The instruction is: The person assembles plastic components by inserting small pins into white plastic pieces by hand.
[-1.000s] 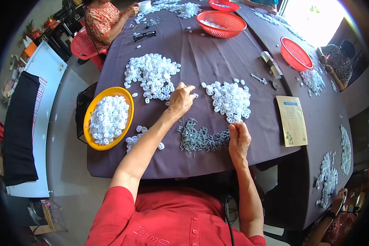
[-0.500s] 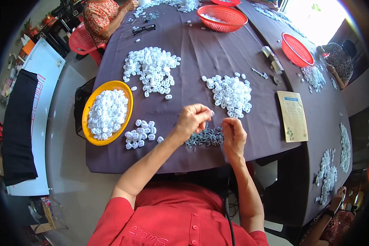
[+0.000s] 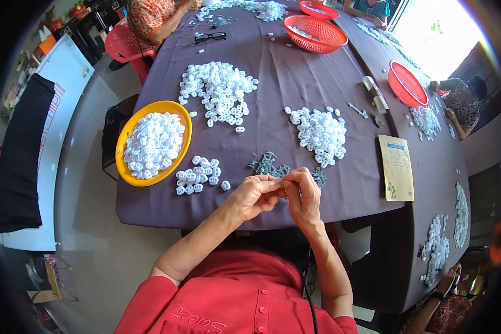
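Observation:
Just above the table's near edge, my left hand point(image 3: 255, 197) and my right hand point(image 3: 304, 197) meet at the fingertips, both pinched closed. The small white plastic piece in my left fingers is mostly hidden now. Whatever my right fingers pinch is too small to make out. Right behind them lies a pile of small grey screw-like pieces point(image 3: 268, 165), partly covered by my hands. Beyond it on the right is a heap of white oval plastic pieces point(image 3: 320, 133). A small group of similar white pieces point(image 3: 197, 177) sits left of my left hand.
A yellow bowl point(image 3: 122, 162) full of white pieces stands at the left edge. Farther back are another white heap point(image 3: 220, 92), eyeglasses point(image 3: 210, 37) and a red basket point(image 3: 339, 43). A brown envelope point(image 3: 396, 170) lies right. Other people sit around the dark-covered table point(image 3: 167, 214).
My hands have come together and moved nearer to me; they were apart, with a white piece showing in my left fingertips. The whole view has shifted slightly.

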`<state>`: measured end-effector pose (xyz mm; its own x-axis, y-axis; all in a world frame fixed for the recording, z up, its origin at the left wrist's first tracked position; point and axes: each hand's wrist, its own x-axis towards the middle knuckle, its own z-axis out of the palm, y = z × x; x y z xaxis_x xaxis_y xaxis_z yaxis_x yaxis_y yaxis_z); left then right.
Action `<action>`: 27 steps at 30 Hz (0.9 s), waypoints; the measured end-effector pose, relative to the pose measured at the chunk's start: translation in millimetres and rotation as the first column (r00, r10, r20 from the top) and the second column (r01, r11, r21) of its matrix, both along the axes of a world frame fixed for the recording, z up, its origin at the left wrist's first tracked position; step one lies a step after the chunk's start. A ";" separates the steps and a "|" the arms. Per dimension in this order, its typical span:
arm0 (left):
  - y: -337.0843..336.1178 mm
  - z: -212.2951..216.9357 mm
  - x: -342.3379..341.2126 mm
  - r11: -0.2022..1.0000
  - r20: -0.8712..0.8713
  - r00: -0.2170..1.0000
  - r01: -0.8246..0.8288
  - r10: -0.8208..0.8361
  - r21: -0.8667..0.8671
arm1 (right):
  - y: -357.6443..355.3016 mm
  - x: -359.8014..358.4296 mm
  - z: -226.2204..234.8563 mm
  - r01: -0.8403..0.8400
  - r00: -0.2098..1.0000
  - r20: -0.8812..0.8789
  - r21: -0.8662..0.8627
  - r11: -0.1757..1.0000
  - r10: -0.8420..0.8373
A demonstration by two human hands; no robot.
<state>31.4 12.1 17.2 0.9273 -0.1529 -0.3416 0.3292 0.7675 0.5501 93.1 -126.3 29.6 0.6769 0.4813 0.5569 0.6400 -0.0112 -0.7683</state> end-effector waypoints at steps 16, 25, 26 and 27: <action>-20.7 39.7 -29.5 0.709 0.298 0.937 -0.334 0.180 0.621 | -0.2 -20.6 10.8 -0.014 0.724 -0.640 0.358 0.934 0.256; -21.7 43.0 -32.5 0.622 0.282 0.950 -0.303 0.136 0.722 | -3.9 -20.2 11.3 -0.045 0.698 -0.660 0.347 0.937 0.278; -21.4 42.6 -32.5 0.617 0.279 0.952 -0.297 0.128 0.729 | -4.2 -19.6 10.7 -0.044 0.697 -0.661 0.347 0.937 0.277; -21.0 42.4 -32.2 0.612 0.277 0.953 -0.291 0.120 0.736 | -4.6 -18.5 10.3 -0.054 0.693 -0.666 0.334 0.941 0.276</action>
<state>-0.8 -8.8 59.6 0.9562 0.2850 -0.0666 0.0459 0.0787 0.9958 74.6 -130.9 39.9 0.8437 0.5306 0.0816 -0.1081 0.3168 -0.9423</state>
